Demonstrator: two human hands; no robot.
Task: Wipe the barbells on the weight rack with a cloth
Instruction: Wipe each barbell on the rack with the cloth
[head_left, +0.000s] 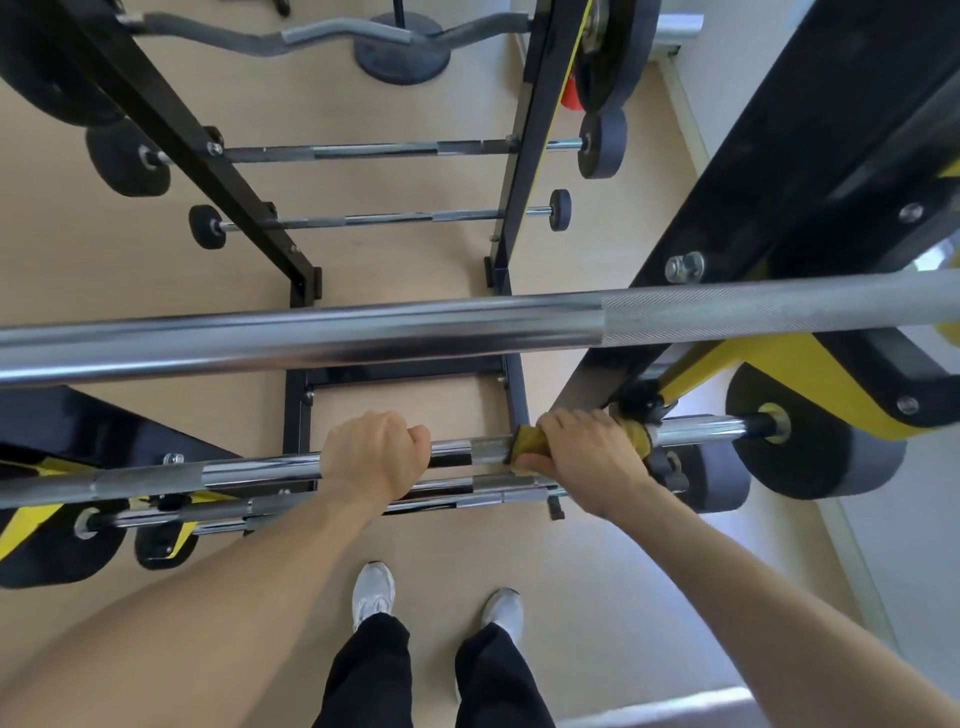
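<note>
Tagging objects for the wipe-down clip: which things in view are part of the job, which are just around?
In the job:
- yellow cloth, wrapped round the bar under the right hand
- barbell being wiped, left hand gripping it
- thick upper barbell, on the same rack

Just around:
- curl bar on the far rack
- two small barbells beneath it
- orange object

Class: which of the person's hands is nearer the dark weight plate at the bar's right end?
Right. The right hand grips the cloth close to the weight plate; the left hand holds the bar farther away.
</note>
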